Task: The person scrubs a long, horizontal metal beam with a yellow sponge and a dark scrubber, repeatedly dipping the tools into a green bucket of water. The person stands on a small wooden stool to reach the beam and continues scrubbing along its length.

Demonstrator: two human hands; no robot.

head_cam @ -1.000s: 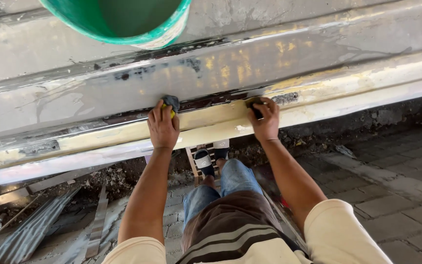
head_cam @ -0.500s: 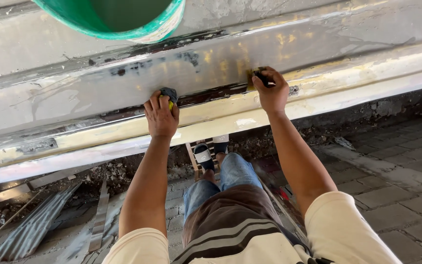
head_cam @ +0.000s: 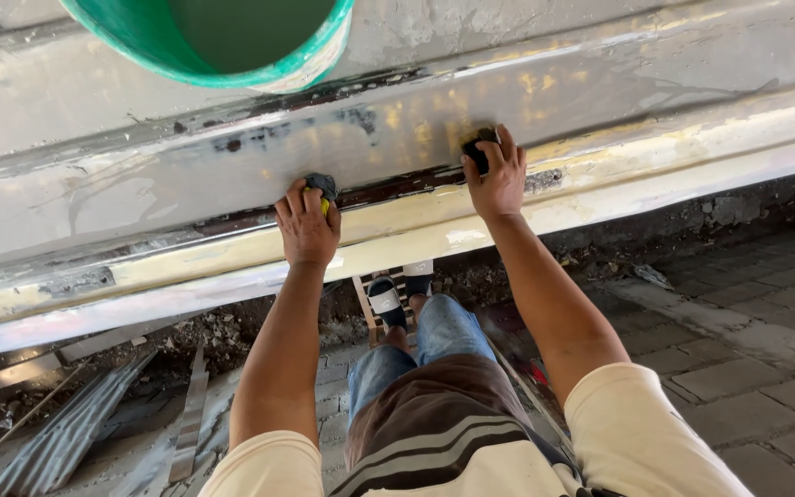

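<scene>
Two hands on pale hull ledge (head_cam: 416, 235), left hand (head_cam: 306, 224) fingers clamped on grey pad (head_cam: 323, 187), right hand (head_cam: 497, 175) fingers on dark pad (head_cam: 478, 151)

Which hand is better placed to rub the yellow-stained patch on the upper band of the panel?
Right, probably: the right hand presses its dark pad beside the yellow stains; the left hand sits lower, on the seam.

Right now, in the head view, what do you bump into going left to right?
Metal strips on the ground → green bucket → left hand pressing a dark pad → right hand → paved floor.
</scene>
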